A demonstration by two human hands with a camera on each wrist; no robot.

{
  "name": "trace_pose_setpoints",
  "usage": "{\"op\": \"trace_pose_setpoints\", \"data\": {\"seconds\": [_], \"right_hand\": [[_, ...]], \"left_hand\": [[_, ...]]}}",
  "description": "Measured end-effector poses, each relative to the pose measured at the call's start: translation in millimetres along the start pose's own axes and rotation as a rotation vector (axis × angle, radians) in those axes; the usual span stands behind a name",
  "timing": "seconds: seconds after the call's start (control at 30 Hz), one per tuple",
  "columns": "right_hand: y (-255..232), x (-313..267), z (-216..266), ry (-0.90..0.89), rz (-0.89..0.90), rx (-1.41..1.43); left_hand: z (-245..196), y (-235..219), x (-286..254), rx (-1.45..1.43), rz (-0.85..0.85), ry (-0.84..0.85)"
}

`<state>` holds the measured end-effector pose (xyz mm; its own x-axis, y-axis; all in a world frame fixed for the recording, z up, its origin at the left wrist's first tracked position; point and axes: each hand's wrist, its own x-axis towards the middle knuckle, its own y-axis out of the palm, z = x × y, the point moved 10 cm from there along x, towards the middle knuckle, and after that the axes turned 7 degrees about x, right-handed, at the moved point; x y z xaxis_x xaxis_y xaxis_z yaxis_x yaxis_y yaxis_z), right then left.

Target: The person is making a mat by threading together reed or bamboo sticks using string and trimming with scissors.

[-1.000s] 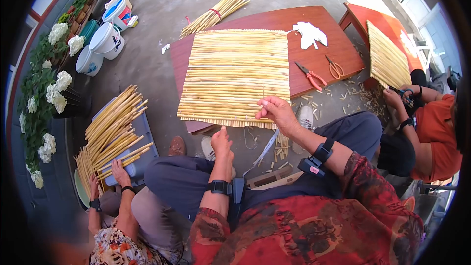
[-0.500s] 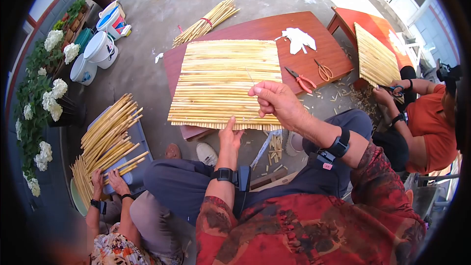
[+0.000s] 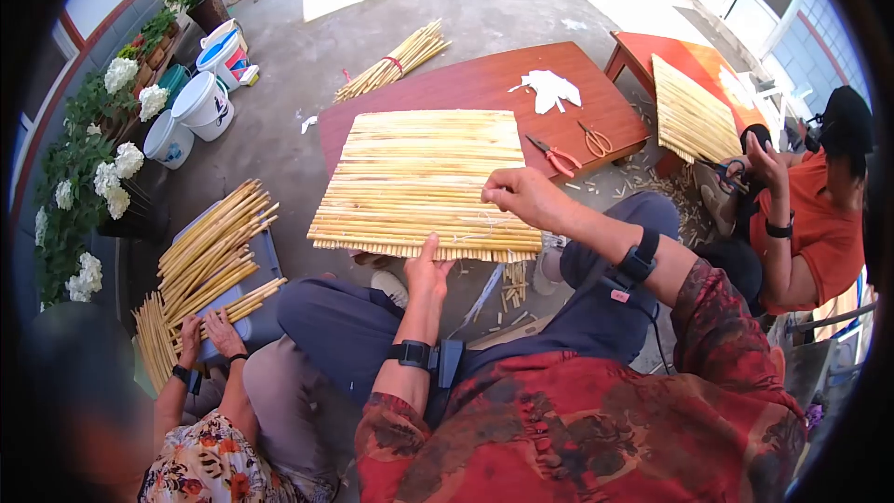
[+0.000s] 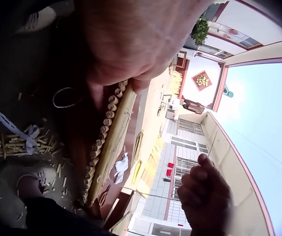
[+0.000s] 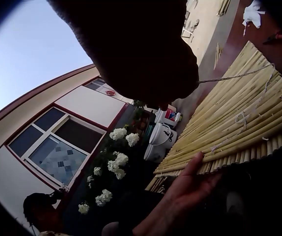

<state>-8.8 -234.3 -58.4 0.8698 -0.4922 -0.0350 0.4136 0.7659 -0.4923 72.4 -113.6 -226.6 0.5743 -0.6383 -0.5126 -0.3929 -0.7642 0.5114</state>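
A mat of pale reed stalks [image 3: 419, 168] lies over the red-brown table, its near edge jutting toward me. My left hand [image 3: 428, 272] grips that edge, thumb on top and fingers underneath. Above the mat's right side, my right hand [image 3: 529, 197] has its fingers curled together. From it a white string [image 5: 229, 77] runs to the mat in the right wrist view, where loose loops lie across the stalks. A thin needle-like line rises from the right hand [image 4: 205, 196] in the left wrist view.
Red-handled pliers [image 3: 556, 156], scissors [image 3: 596, 140] and white gloves [image 3: 548, 89] lie on the table [image 3: 438, 84]. Left, another person's hands [image 3: 222, 333] touch loose reeds [image 3: 209, 242]. A person in orange [image 3: 815, 233] sits right beside a second mat [image 3: 694, 112]. Cut reed bits litter the floor.
My left hand has gone from the mat's edge to gripping it, thumb over the top. My right hand has risen off the near edge with the string. The person in orange has raised a hand.
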Motion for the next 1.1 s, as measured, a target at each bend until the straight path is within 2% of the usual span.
{"op": "trace_pose_setpoints", "data": {"seconds": [0.07, 0.17, 0.2, 0.27, 0.3, 0.37, 0.5, 0.57, 0.6, 0.67, 0.7, 0.77, 0.8, 0.87, 0.93, 1.0, 1.1], "right_hand": [[42, -8, -32, 0.294, 0.139, 0.169], [69, -11, -51, 0.316, 0.229, 0.044], [74, -12, -57, 0.313, 0.24, 0.043], [73, -7, -46, 0.051, 0.169, -0.032], [73, -6, -43, 0.05, 0.176, -0.035], [73, -6, -34, -0.018, 0.219, -0.311], [80, -3, -40, -0.006, 0.344, -0.317], [85, -9, -55, 0.297, 0.405, 0.138], [84, -9, -50, 0.298, 0.412, 0.136], [92, -21, -48, 0.531, 0.471, 0.554], [88, -20, -46, 0.535, 0.476, 0.55], [80, -17, -36, 0.602, 0.387, 0.958], [73, -16, -31, 0.604, 0.387, 0.955], [58, -6, -12, 0.557, 0.337, 1.159], [43, 0, 13, 0.447, 0.352, 1.185], [25, 10, 33, 0.298, 0.279, 1.186], [23, 9, 55, 0.226, 0.327, 1.223]], "left_hand": [[-3, -7, -10, 0.026, 0.002, 0.022], [-6, -19, -19, 0.068, -0.043, 0.018], [-8, -17, -23, 0.093, -0.027, 0.029], [-9, -16, -30, 0.113, -0.016, 0.041], [-9, -15, -32, 0.135, -0.014, 0.039], [-8, -14, -34, 0.154, -0.013, 0.033], [-5, -15, -33, 0.161, -0.01, 0.019], [-2, -19, -32, 0.162, -0.007, 0.008], [-1, -19, -33, 0.16, -0.007, -0.007], [3, -22, -30, 0.152, -0.008, -0.024], [6, -25, -27, 0.118, -0.009, -0.026], [13, -30, -24, 0.081, -0.011, -0.03], [14, -31, -23, 0.046, -0.03, -0.023], [15, -36, -21, 0.004, -0.056, -0.015], [22, -37, -19, -0.012, -0.023, -0.056], [24, -36, -21, -0.007, -0.012, -0.088], [20, -35, -22, 0.025, -0.028, -0.129]]}}
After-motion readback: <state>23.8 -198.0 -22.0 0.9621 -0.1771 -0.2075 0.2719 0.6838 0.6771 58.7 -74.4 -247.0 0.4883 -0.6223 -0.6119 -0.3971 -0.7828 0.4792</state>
